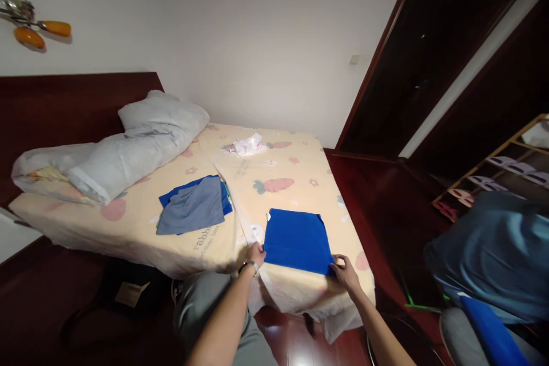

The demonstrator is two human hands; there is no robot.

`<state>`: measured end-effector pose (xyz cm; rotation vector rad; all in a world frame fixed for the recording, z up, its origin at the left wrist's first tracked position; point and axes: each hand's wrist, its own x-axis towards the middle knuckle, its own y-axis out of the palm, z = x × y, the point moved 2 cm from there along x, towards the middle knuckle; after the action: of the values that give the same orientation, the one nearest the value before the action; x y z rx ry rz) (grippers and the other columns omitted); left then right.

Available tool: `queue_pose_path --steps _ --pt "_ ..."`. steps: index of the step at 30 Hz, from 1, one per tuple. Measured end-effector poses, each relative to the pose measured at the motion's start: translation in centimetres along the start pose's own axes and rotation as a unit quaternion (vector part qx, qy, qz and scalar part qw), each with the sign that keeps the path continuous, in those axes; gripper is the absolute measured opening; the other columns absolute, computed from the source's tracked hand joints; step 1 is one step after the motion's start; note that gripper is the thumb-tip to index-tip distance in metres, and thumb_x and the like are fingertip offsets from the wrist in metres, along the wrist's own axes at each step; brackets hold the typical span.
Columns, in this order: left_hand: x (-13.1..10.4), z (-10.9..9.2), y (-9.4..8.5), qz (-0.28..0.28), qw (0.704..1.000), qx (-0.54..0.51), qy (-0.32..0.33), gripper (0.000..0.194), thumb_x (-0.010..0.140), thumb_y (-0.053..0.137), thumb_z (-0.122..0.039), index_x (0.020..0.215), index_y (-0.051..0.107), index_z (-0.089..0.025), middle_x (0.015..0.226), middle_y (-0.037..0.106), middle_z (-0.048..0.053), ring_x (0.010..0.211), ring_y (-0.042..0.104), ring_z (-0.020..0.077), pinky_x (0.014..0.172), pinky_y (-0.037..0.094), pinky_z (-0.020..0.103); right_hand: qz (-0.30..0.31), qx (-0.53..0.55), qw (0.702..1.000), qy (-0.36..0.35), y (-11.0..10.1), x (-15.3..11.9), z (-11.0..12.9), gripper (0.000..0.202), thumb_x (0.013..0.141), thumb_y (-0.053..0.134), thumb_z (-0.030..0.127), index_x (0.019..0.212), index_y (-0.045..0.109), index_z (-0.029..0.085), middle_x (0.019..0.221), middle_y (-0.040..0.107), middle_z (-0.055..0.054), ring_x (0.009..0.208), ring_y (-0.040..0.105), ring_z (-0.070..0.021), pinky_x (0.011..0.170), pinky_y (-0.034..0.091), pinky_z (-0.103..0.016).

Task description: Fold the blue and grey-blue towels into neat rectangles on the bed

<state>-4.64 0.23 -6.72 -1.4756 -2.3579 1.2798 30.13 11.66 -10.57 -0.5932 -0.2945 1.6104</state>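
1. The square blue cloth [297, 240] lies flat near the edge of the patterned yellow bed [306, 191], bare sheet beyond.
2. Left hand [256, 254] and right hand [343, 270] pinch its near corners.

I see bed [295, 154] with grey quilt [141, 140] at 10 o'clock, white packet [249, 145] 1, blue cloth [297, 240] 4, cloth pile [195, 206] 8.
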Motion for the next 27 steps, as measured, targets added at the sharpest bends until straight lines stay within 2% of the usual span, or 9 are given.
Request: queue_pose_path --steps 2,4,6,9,11,14,19,23,27 --pt "-0.5 -0.5 -0.7 -0.016 0.998 0.041 0.045 0.017 0.084 0.058 -0.015 0.1 0.064 -0.018 0.099 0.07 0.005 0.094 0.065 0.0154 0.085 0.047 0.025 -0.023 -0.061 0.996 -0.057 -0.3 -0.5 0.7 0.049 0.071 0.056 0.038 0.115 0.06 0.019 0.095 0.068 -0.009 0.088 0.066 -0.0263 0.089 0.05 -0.043" --pt "-1.0 -1.0 -1.3 -0.022 0.989 0.062 0.13 0.028 0.081 0.057 -0.012 0.106 0.065 -0.02 0.113 0.066 0.007 0.105 0.062 0.0166 0.094 0.045 0.026 -0.025 -0.136 0.977 -0.16 -0.7 -0.9 1.4 0.047 0.073 0.053 0.033 0.117 0.061 0.021 0.114 0.063 -0.012 0.105 0.062 -0.0284 0.098 0.046 -0.045" --pt "-1.4 -1.3 -1.5 0.014 0.969 0.079 0.233 0.042 0.072 0.061 -0.01 0.112 0.065 -0.023 0.125 0.062 0.006 0.116 0.057 0.0187 0.102 0.042 0.028 0.02 -0.184 0.949 -0.256 -0.9 -1.3 1.5 0.051 0.071 0.051 0.028 0.121 0.06 0.021 0.127 0.059 -0.012 0.118 0.056 -0.0289 0.105 0.043 -0.045" --pt "-1.5 -1.3 -1.1 0.091 0.94 0.116 0.309 0.062 0.059 0.063 -0.002 0.117 0.066 -0.025 0.134 0.057 0.005 0.125 0.051 0.0223 0.109 0.039 0.03 0.104 -0.179 0.934 -0.292 -1.1 -1.4 0.8 0.064 0.064 0.053 0.024 0.128 0.056 0.018 0.135 0.057 -0.012 0.127 0.052 -0.028 0.111 0.04 -0.044" --pt "-1.1 -1.2 -0.9 0.101 0.941 0.122 0.298 0.064 0.059 0.061 -0.001 0.118 0.066 -0.025 0.134 0.057 0.005 0.124 0.053 0.0225 0.109 0.04 0.031 0.114 -0.15 0.942 -0.277 -1.2 -1.2 0.2 0.065 0.063 0.054 0.025 0.128 0.056 0.017 0.136 0.058 -0.013 0.128 0.053 -0.0278 0.112 0.04 -0.044" --pt "0.0 -1.2 -0.5 0.097 0.958 0.081 0.259 0.056 0.066 0.062 -0.007 0.12 0.065 -0.022 0.131 0.062 0.006 0.12 0.056 0.0209 0.106 0.042 0.029 0.112 -0.075 0.965 -0.227 -1.4 -0.5 0.0 0.055 0.072 0.055 0.035 0.124 0.058 0.018 0.129 0.063 -0.013 0.12 0.059 -0.0274 0.107 0.045 -0.043" --pt "2.2 -1.7 -0.2 0.059 0.988 -0.029 0.139 0.041 0.082 0.058 -0.023 0.123 0.06 -0.019 0.117 0.07 0.007 0.105 0.065 0.0178 0.09 0.047 0.024 0.123 -0.014 0.985 -0.123 -1.4 1.8 0.7 0.049 0.081 0.053 0.056 0.113 0.061 0.02 0.109 0.073 -0.009 0.102 0.069 -0.0266 0.093 0.053 -0.039" --pt "3.5 -2.5 -0.2 0.019 0.995 -0.047 0.089 0.031 0.094 0.049 -0.035 0.113 0.065 -0.016 0.105 0.074 0.008 0.096 0.067 0.0174 0.08 0.045 0.023 0.081 -0.026 0.993 -0.087 -1.2 4.2 1.7 0.057 0.081 0.047 0.066 0.106 0.065 0.017 0.11 0.073 -0.013 0.103 0.068 -0.0294 0.096 0.05 -0.042" --pt "4.3 -3.5 -0.4 -0.009 0.999 0.011 0.041 0.04 0.095 0.047 -0.045 0.096 0.071 -0.013 0.1 0.075 0.014 0.095 0.068 0.0221 0.075 0.043 0.027 0.079 -0.025 0.995 -0.06 -0.9 5.7 2.3 0.065 0.075 0.053 0.068 0.111 0.067 0.015 0.119 0.07 -0.016 0.11 0.066 -0.0315 0.098 0.049 -0.042"
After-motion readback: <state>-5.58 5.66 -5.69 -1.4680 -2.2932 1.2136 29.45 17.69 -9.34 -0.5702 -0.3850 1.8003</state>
